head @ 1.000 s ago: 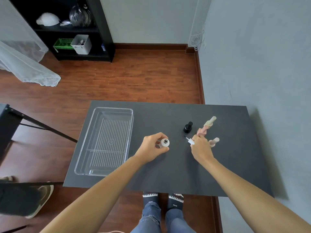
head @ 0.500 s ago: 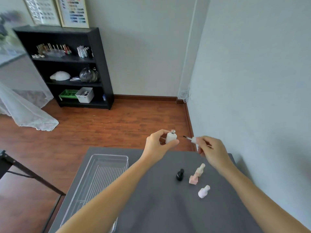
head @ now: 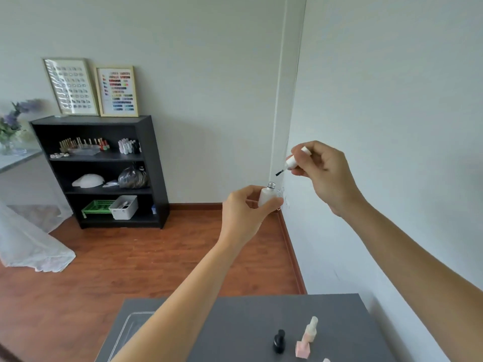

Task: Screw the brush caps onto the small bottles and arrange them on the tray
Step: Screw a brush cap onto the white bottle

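Raised clear above the table edge point(head: 235, 299), left hand point(head: 245, 212) grips bottle point(head: 266, 195), right hand point(head: 324, 173) pinches brush cap point(head: 291, 162).

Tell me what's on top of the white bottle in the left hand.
Nothing: the white bottle's threaded neck stands bare. The brush cap is held above and to its right by the right hand. The left hand covers the bottle's lower body.

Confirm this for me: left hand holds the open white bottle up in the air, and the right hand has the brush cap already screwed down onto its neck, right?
Not quite. In the head view the brush cap in the right hand is above and apart from the white bottle, whose threaded neck is bare. The left hand does hold it up.
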Action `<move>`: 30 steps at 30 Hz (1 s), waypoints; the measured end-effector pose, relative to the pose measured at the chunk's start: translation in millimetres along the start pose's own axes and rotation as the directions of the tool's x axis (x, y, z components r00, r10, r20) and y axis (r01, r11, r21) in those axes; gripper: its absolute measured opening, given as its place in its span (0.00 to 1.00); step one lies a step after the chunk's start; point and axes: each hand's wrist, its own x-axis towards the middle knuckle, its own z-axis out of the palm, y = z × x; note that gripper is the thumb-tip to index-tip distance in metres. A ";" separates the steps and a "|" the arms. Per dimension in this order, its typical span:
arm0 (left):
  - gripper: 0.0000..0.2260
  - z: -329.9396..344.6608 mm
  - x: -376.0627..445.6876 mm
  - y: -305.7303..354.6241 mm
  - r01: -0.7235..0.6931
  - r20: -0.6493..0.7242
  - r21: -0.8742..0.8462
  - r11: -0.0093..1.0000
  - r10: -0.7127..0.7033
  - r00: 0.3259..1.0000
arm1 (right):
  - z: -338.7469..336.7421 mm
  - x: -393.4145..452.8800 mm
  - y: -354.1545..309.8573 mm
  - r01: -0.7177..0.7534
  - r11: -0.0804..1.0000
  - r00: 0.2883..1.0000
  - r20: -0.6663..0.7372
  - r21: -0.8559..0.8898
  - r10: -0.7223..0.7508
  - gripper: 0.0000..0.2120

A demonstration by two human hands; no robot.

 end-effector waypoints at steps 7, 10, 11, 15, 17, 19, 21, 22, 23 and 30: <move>0.10 -2.1 11.4 16.1 -0.020 -0.009 -0.046 0.999 0.020 1.000 | 6.8 25.1 -23.0 0.131 0.953 0.990 0.091 -0.272 -0.110 0.07; 0.10 -1.6 12.6 16.7 -0.021 -0.010 -0.047 0.999 0.020 1.000 | 8.0 30.7 -22.3 0.120 0.949 0.988 0.126 -0.291 -0.087 0.07; 0.10 -1.5 12.8 16.5 -0.019 -0.011 -0.048 0.999 0.018 1.000 | 8.0 31.9 -21.2 0.116 0.948 0.988 0.133 -0.297 -0.080 0.07; 0.10 -1.0 12.9 16.1 -0.010 -0.016 -0.055 0.998 0.009 1.000 | 7.5 35.1 -16.5 0.122 0.940 0.984 0.162 -0.319 -0.072 0.07; 0.10 -0.7 12.4 15.9 -0.010 -0.014 -0.051 0.999 0.009 1.000 | 7.7 35.4 -13.3 0.118 0.939 0.982 0.181 -0.324 -0.061 0.06; 0.10 -0.3 11.8 15.9 -0.007 -0.015 -0.052 0.999 0.007 1.000 | 9.1 35.1 -9.8 0.108 0.942 0.977 0.207 -0.318 -0.042 0.06; 0.10 -0.2 11.8 16.0 -0.005 -0.015 -0.051 0.999 0.004 1.000 | 10.8 34.1 -6.6 0.087 0.949 0.973 0.230 -0.304 -0.016 0.06; 0.10 -0.1 11.9 16.1 -0.005 -0.015 -0.050 0.999 0.004 1.000 | 11.6 33.4 -5.2 0.076 0.951 0.970 0.242 -0.298 -0.002 0.06; 0.11 0.0 11.9 16.3 -0.005 -0.015 -0.047 0.999 0.004 1.000 | 12.2 32.6 -4.3 0.066 0.954 0.967 0.255 -0.294 0.011 0.06; 0.10 1.2 12.0 18.1 -0.005 -0.018 -0.047 0.999 0.004 1.000 | 15.6 29.1 1.1 0.061 0.932 0.962 0.271 -0.358 0.041 0.10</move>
